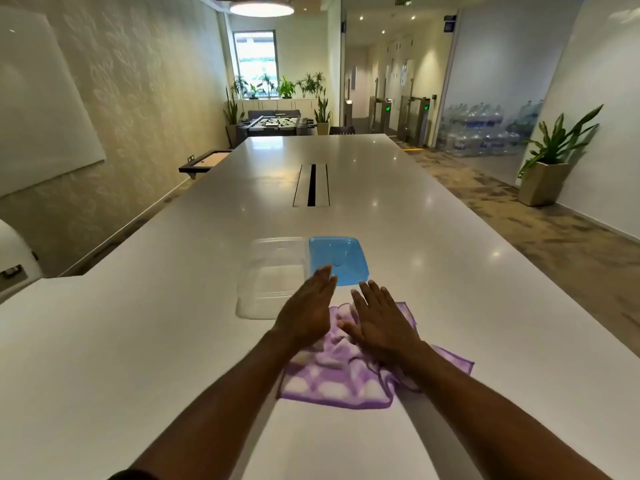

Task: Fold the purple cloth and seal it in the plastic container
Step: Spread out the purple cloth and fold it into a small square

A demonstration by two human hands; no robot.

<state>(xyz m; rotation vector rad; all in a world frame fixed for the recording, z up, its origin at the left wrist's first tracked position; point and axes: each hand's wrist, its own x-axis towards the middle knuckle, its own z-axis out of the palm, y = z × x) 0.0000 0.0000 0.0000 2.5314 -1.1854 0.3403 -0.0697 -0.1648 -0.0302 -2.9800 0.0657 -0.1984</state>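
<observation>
A purple cloth with pale spots (341, 382) lies crumpled on the white table, near the front edge. My left hand (308, 308) hovers flat over the cloth's far left part, fingers stretched out and holding nothing. My right hand (379, 320) is spread flat above the cloth's far right part, also holding nothing. Just beyond the hands stands a clear plastic container (266, 271), open and empty. Its blue lid (341, 259) lies beside it on the right, partly behind my left fingertips.
The long white table (173, 341) stretches away, with a cable slot (311, 185) in its middle. A white chair back (14, 251) shows at the left edge. Potted plants and stacked water bottles stand on the floor at the right.
</observation>
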